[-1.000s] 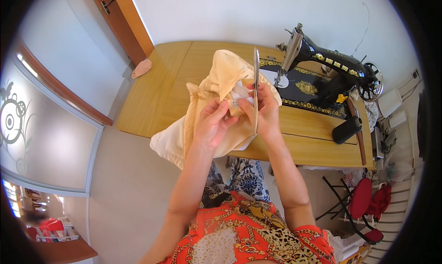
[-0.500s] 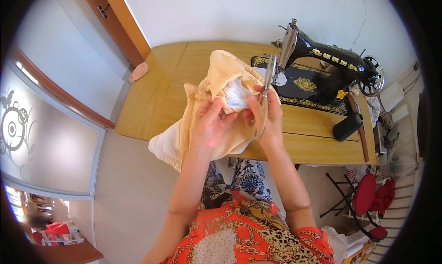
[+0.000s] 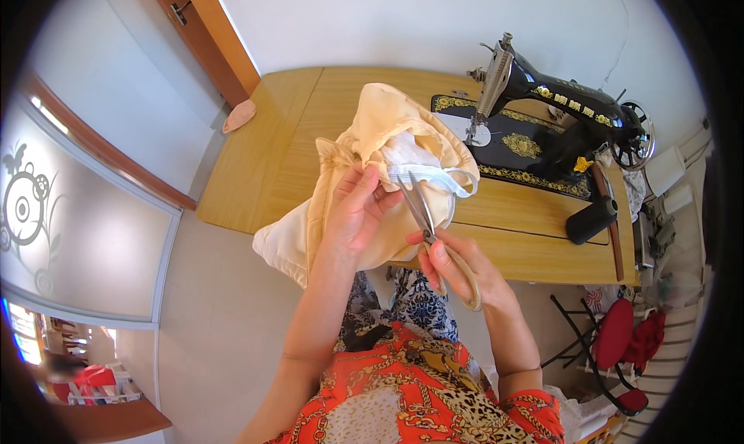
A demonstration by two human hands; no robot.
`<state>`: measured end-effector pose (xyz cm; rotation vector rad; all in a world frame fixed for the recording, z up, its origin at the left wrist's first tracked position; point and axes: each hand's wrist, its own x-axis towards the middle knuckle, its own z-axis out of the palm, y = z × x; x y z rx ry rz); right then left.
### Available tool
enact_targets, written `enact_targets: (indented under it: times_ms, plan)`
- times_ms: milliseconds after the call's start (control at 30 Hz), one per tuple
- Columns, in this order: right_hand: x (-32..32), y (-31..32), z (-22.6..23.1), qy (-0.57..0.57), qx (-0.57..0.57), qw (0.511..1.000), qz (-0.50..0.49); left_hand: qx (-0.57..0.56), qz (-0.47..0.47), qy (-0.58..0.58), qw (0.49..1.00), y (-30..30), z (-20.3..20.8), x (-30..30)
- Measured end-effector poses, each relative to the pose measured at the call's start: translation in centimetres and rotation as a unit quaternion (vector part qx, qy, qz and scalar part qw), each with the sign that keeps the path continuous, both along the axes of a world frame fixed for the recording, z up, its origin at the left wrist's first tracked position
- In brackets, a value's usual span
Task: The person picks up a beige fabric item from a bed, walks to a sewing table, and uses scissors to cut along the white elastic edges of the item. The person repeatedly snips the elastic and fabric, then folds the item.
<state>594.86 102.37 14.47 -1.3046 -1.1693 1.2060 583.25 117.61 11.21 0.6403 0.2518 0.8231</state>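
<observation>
A padded cream fabric piece (image 3: 385,117), its opening turned toward me, lies over the table's front edge. My left hand (image 3: 359,211) pinches the fabric at the left side of that opening. From there a white elastic band (image 3: 428,173) stretches across and loops out at the right. My right hand (image 3: 465,267) grips a pair of scissors (image 3: 423,208) by the handles. The blades are slightly apart, their tips pointing up and left at the band near my left fingers. Whether the tips touch the band I cannot tell.
A black sewing machine (image 3: 558,95) stands at the right of the wooden table (image 3: 263,149). A black thread cone (image 3: 591,220) lies near a brown wooden strip (image 3: 610,235). A pink cloth piece (image 3: 239,115) rests at the left edge. A red folding chair (image 3: 616,332) is below right.
My right hand has drawn back toward me from the fabric. The scissors have swung from pointing away to pointing at the band, and their blades have opened. My left hand keeps its pinch.
</observation>
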Motion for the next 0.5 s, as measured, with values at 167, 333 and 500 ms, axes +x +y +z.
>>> enact_targets:
  times_ms: [167, 333, 500]
  plan:
    - [-0.01, 0.23, -0.01, -0.007, -0.019, 1.000, 0.015, 0.011, 0.013, 0.012, 1.000, -0.25, 0.28, 0.06]
    - [0.22, 0.57, -0.34, 0.004, -0.033, 0.999, 0.008, 0.028, 0.003, 0.014, 1.000, -0.26, 0.51, -0.18]
    - [0.34, 0.72, -0.31, 0.012, -0.039, 0.999, 0.013, 0.038, -0.006, 0.020, 0.999, -0.06, 0.19, -0.30]
